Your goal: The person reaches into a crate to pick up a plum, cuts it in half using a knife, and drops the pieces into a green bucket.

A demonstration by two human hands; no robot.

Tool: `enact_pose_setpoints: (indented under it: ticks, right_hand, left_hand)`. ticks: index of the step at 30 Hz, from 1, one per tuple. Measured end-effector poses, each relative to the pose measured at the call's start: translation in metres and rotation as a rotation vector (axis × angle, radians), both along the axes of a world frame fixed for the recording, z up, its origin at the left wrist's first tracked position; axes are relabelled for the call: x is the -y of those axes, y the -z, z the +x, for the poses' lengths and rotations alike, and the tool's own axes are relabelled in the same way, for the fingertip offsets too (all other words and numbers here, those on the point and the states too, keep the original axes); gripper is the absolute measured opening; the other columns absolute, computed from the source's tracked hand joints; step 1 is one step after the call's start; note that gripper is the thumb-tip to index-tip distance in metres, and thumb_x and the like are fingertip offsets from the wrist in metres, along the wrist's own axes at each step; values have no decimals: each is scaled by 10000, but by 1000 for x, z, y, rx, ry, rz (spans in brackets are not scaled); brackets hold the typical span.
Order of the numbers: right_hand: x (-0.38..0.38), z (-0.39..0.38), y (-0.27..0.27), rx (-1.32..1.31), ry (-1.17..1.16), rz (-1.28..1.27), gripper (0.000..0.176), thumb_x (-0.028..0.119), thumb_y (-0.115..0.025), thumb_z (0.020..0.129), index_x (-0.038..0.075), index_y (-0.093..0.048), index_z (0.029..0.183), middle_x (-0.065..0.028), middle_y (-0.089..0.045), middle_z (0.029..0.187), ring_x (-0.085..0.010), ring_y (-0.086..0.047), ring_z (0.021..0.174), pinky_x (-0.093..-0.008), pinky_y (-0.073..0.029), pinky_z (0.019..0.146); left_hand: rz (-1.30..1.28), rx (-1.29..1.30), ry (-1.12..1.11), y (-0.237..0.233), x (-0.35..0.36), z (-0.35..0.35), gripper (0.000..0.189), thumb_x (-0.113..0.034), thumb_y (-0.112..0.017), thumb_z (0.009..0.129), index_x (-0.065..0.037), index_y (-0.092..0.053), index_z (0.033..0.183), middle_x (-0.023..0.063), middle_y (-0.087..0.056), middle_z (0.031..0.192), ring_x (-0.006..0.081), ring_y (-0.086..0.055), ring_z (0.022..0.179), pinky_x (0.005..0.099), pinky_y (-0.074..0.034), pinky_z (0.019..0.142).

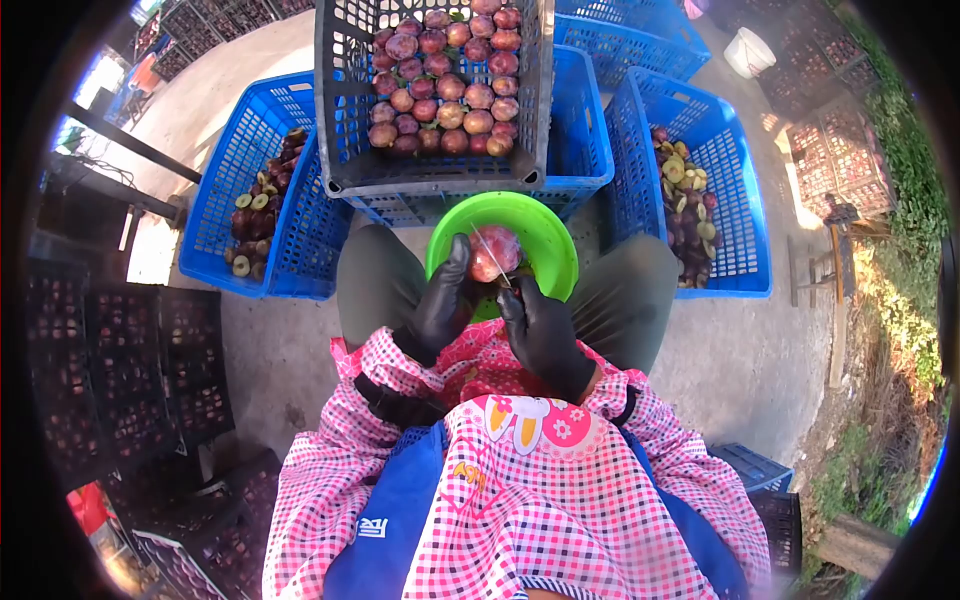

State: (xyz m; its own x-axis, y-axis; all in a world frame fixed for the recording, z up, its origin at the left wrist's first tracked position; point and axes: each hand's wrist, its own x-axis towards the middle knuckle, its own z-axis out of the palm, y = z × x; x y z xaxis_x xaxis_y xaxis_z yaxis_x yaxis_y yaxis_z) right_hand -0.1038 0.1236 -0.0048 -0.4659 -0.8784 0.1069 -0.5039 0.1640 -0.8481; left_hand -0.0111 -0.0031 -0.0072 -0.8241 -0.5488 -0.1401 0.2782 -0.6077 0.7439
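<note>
In black gloves, both my hands meet over a bright green bowl (553,240) between my knees. A red-purple plum (497,257) is held by my left hand (446,303), its thumb up along the fruit's left side. My right hand (541,330) is closed round a small knife (491,251), whose thin blade lies across the face of the plum. The knife's handle is mostly hidden in my fingers. Just beyond the bowl, a black crate (334,120) of whole plums (451,88) rests on a blue crate (581,150).
Blue baskets with cut fruit stand at the left (215,200) and right (737,200). Stacked dark crates (140,370) of fruit line the left side. A white bucket (748,53) stands at the back right. Plants and a wooden post (838,300) border the right edge.
</note>
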Motion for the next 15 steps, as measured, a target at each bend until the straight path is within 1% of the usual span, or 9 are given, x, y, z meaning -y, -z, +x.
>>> enact_pose_setpoints:
  ticks: [1, 4, 5, 7, 8, 10, 11, 13, 15]
  right_hand:
    - [-1, 1, 2, -23, 11, 50, 282, 166, -510, 992, 0, -536, 1219, -219, -629, 763, -415, -640, 705, -427, -472, 601]
    - [-2, -4, 5, 27, -42, 39, 282, 160, -517, 987, -3, -526, 1217, -223, -624, 753, -420, -635, 694, -431, -469, 593]
    - [-2, -5, 3, 26, -37, 38, 282, 160, -517, 987, -3, -526, 1217, -223, -624, 753, -420, -635, 694, -431, -469, 593]
    - [0, -6, -4, 136, -51, -76, 291, 153, -521, 985, -4, -508, 1229, -216, -622, 755, -406, -639, 687, -422, -469, 594]
    - [1, -7, -6, 135, -51, -78, 291, 153, -521, 985, -4, -508, 1229, -216, -622, 755, -406, -639, 687, -422, -469, 594]
    - [1, -7, -10, 78, -41, -166, 253, 234, -552, 970, 17, -547, 1100, -222, -633, 729, -424, -631, 662, -484, -481, 563]
    - [1, -7, -11, 79, -38, -169, 253, 234, -552, 970, 17, -547, 1100, -222, -633, 729, -424, -631, 662, -484, -481, 563]
    - [-2, -9, -11, -55, -81, 7, 288, 164, -487, 1001, 0, -496, 1238, -177, -617, 804, -354, -640, 699, -398, -466, 618]
    - [-4, -8, -5, -23, -88, -32, 280, 160, -485, 1001, -3, -499, 1228, -181, -617, 812, -358, -641, 705, -400, -463, 614]
  left_hand:
    - [332, -103, 25, -3, -2, -2, 544, -370, -545, 993, -21, -422, 1391, 78, -562, 1253, 144, -544, 1144, 310, -446, 975]
    - [287, -95, 58, 20, 3, -1, 543, -386, -513, 1006, -26, -411, 1400, 105, -550, 1297, 179, -545, 1184, 332, -436, 1009]
    - [286, -96, 62, 14, 4, -1, 543, -386, -513, 1006, -26, -411, 1400, 105, -550, 1297, 179, -545, 1184, 332, -436, 1009]
    - [-442, 172, 5, -2, 4, 2, 517, -393, -446, 1031, -33, -411, 1400, 119, -541, 1330, 232, -548, 1210, 362, -441, 1024]
    - [-444, 170, 5, -5, 4, 2, 517, -393, -446, 1031, -33, -411, 1400, 119, -541, 1330, 232, -548, 1210, 362, -441, 1024]
    - [-426, 81, -22, -9, 2, 2, 523, -420, -425, 1032, -36, -421, 1387, 132, -536, 1343, 268, -549, 1218, 397, -439, 1032]
    - [-429, 82, -18, -15, -1, 1, 523, -420, -425, 1032, -36, -421, 1387, 132, -536, 1343, 268, -549, 1218, 397, -439, 1032]
    - [386, -235, 122, -25, -12, -3, 557, -450, -465, 1010, -29, -430, 1373, 138, -543, 1322, 258, -555, 1202, 401, -428, 1038]
    - [348, -152, 66, -20, -11, -7, 584, -479, -479, 995, -28, -434, 1364, 143, -546, 1310, 254, -564, 1185, 407, -418, 1047]
